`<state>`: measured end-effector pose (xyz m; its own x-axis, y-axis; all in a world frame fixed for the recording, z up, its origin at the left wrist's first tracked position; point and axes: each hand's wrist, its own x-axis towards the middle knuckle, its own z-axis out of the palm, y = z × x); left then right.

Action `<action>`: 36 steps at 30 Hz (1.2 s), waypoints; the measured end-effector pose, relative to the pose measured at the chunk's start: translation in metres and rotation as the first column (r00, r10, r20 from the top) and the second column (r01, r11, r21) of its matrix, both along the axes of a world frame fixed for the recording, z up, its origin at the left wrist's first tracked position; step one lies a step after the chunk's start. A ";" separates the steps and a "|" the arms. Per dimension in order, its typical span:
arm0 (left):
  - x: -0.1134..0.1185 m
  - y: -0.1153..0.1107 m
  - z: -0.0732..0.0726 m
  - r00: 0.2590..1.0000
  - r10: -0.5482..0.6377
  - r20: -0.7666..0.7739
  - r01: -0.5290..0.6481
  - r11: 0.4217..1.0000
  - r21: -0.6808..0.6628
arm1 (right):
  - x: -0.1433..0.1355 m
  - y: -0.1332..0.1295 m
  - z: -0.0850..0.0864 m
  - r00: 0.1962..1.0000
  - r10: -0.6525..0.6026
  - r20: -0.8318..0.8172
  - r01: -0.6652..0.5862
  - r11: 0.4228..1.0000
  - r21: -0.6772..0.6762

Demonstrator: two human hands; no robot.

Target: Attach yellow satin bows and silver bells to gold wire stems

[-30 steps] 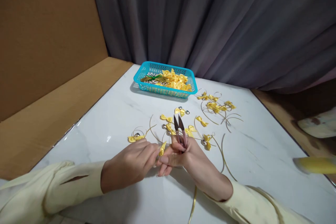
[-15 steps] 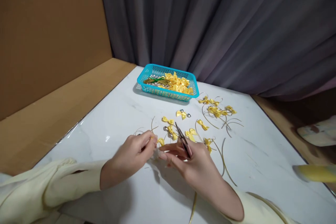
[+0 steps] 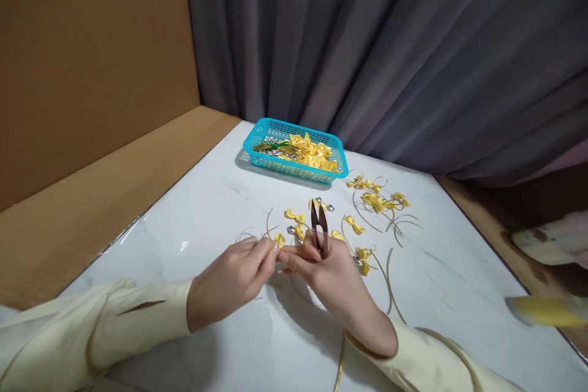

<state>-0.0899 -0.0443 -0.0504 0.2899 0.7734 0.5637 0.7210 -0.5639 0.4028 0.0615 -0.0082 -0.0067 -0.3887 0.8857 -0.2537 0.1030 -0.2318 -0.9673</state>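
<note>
My right hand (image 3: 337,275) keeps a pair of thread snips (image 3: 320,226) in its palm, the two dark blades apart and pointing away from me. Its thumb and forefinger pinch close against the fingertips of my left hand (image 3: 239,272). The left fingers are closed too; whatever lies between them is too small and hidden to make out. A yellow ribbon bow (image 3: 279,240) shows just past the left fingertips. Beyond the hands lie more bows (image 3: 294,216), small silver bells (image 3: 331,208) and thin gold cords (image 3: 388,278).
At the back of the white marbled table (image 3: 184,294) stands a blue basket (image 3: 294,173) holding yellow bows, silver bells and a green-tied gold bundle. Bows with cord loops (image 3: 379,202) lie to its right. A blurred yellow object (image 3: 546,311) is at the right edge.
My right hand has turned, so the snips now point straighter away from me and their blades show apart. The fingertips of both hands have come closer together. The view has shifted slightly.
</note>
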 end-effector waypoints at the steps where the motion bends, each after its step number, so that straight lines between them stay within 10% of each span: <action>1: -0.001 0.001 0.000 1.000 -0.003 -0.027 0.004 1.000 0.029 | 0.000 0.001 -0.001 0.998 -0.005 0.062 0.000 0.997 0.077; 14: -0.011 0.015 0.000 0.933 0.034 -0.358 0.123 0.905 0.408 | -0.010 0.004 -0.011 0.923 -0.132 0.361 -0.161 0.720 0.675; 25: -0.019 0.026 0.008 0.948 0.106 -0.299 0.005 0.937 0.349 | -0.012 0.007 -0.012 0.969 0.007 0.247 -0.105 0.917 0.385; 29: -0.020 0.026 0.021 0.977 0.201 0.065 -0.203 0.979 0.017 | -0.011 0.011 -0.004 0.995 0.088 0.050 -0.096 0.975 0.200; 32: -0.016 0.020 0.029 0.956 0.199 0.215 -0.146 0.960 -0.239 | -0.006 0.018 0.006 0.992 0.125 0.010 -0.125 0.983 0.133; 36: -0.014 0.015 0.029 0.953 0.162 0.254 -0.092 0.960 -0.265 | 0.001 0.020 0.017 0.978 0.183 0.101 -0.198 0.965 0.170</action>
<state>-0.1036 -0.0293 -0.0212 0.0433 0.9184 0.3934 0.6240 -0.3323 0.7072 0.0621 0.0122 0.0102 -0.5388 0.8312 -0.1374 0.2112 -0.0246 -0.9771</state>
